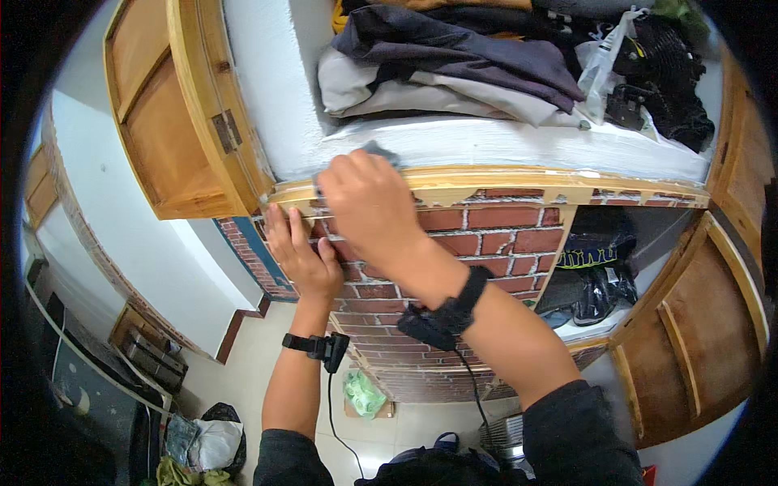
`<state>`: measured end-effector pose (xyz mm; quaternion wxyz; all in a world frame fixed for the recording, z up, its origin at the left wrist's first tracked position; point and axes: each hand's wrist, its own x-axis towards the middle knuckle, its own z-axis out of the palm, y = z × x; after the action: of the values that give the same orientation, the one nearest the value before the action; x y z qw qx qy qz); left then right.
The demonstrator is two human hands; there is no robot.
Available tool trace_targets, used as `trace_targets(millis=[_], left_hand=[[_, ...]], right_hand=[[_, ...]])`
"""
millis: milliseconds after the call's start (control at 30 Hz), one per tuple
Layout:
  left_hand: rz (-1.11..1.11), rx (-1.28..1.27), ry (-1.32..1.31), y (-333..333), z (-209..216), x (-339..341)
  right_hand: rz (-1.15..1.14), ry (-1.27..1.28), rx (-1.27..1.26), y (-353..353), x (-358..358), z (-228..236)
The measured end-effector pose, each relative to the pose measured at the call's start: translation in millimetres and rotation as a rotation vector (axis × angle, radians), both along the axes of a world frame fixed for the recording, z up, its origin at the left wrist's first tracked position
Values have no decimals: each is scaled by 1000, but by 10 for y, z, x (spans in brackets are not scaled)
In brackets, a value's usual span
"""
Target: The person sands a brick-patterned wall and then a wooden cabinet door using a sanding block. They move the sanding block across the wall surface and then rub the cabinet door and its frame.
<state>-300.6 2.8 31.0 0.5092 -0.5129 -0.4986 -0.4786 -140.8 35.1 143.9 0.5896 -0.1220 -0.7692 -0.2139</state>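
Observation:
My right hand [369, 202] is closed on a small grey cloth [382, 154], mostly hidden under the fingers. It presses at the wooden trim [486, 178] along the front edge of a white shelf [535, 150]. Just left of it and lower, my left hand [304, 255] lies with its fingers stretched out on the brick-patterned cabinet front [486, 231], its fingertips close under the trim. Black straps with small devices circle both wrists.
Folded clothes [454, 57] and a clear plastic bag [604, 69] lie on the shelf. An open wooden door [174, 121] stands at the left, another open door [689, 332] at the lower right. Dark bagged items [596, 275] fill the lower compartment. A green bag [364, 394] sits below.

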Motion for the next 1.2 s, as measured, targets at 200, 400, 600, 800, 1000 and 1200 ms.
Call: trace_targets(millis=[200, 400, 600, 800, 1000, 1200], left_hand=[[5, 6, 23, -49, 60, 75], [-27, 13, 2, -39, 72, 98], [-38, 30, 15, -21, 69, 95], [-2, 18, 11, -25, 74, 117], [-3, -24, -56, 30, -66, 13], [-171, -66, -238, 120, -201, -115]], right_hand=[[-159, 8, -71, 296, 1283, -105], [-426, 175, 42, 607, 2481, -89], [-596, 381, -70, 694, 2587, -135], [-405, 278, 10, 402, 1634, -217], [22, 94, -80, -114, 6, -204], [242, 38, -81, -252, -848, -89]])
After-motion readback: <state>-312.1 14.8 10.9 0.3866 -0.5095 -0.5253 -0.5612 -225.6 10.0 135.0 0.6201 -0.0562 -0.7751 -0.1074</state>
